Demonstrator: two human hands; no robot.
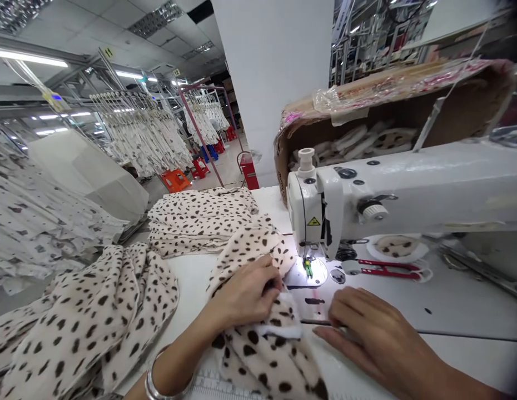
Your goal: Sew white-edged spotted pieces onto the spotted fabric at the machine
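Observation:
My left hand [250,291] is closed on a piece of cream plush fabric [258,241] with dark brown spots, left of the needle. A white edge of the fabric shows beneath the fingers, and its lower part drapes toward me. My right hand [367,328] rests at the front edge of the machine bed, fingers curled and thumb stretched toward the fabric. A small greyish sliver shows between thumb and fingers; I cannot make out what it is. The white sewing machine [408,194] has its lit green-marked presser foot [308,268] just beyond the fabric.
Red-handled snips [387,269] lie on the bed under the machine arm. Behind it stands a cardboard box [458,105] holding fabric pieces. A folded spotted stack [200,219] and a spotted heap [104,316] lie to the left. A printed ruler [217,386] runs along the front edge.

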